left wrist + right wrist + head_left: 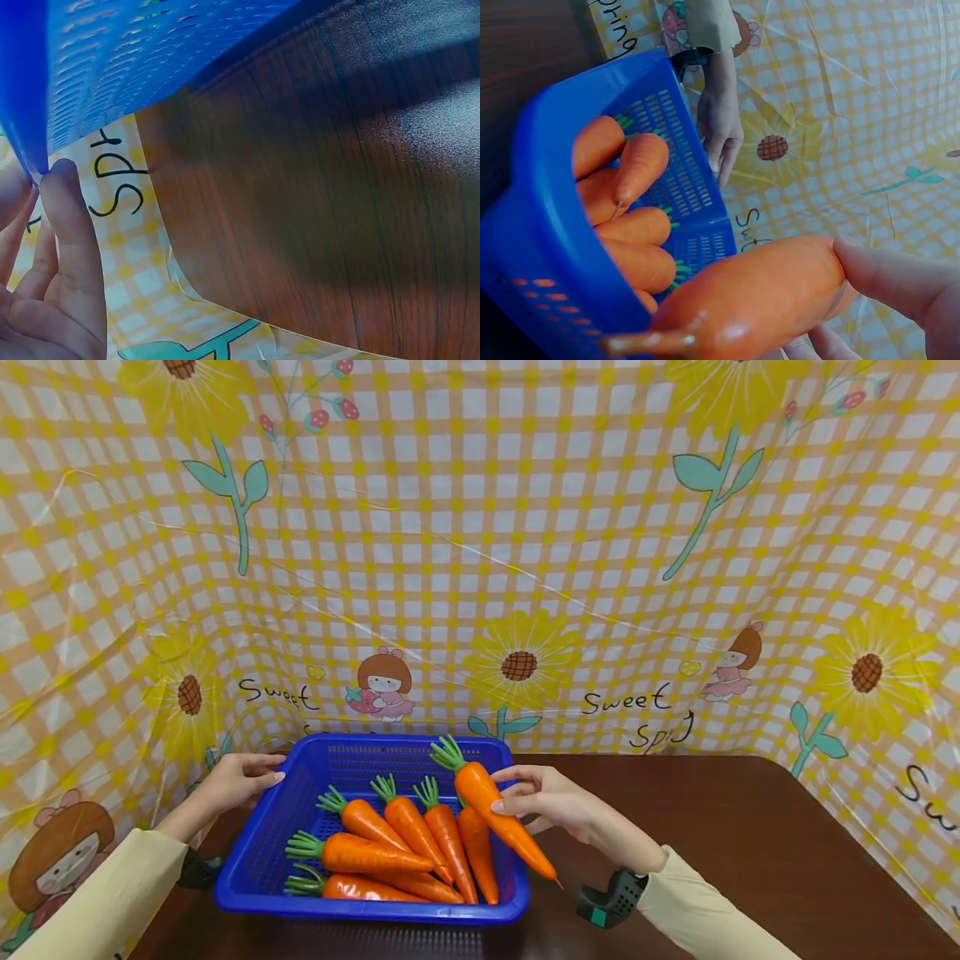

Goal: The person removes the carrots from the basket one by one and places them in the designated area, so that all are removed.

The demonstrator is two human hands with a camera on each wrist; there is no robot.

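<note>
In the head view, my right hand grips an orange carrot with green stalks, tilted over the right rim of a blue plastic basket. The right wrist view has this carrot up close, with the thumb pressed on its side and its thin tip toward the camera. My left hand is at the basket's left rim. Seen from the left wrist, its thumb and fingers pinch that rim. Several more carrots lie inside the basket, stalks mostly pointing left and back.
Under the basket is a dark brown wooden table, which extends to the right. A checked cloth with sunflowers and cartoon figures hangs behind and at both sides. Each wrist wears a black strap.
</note>
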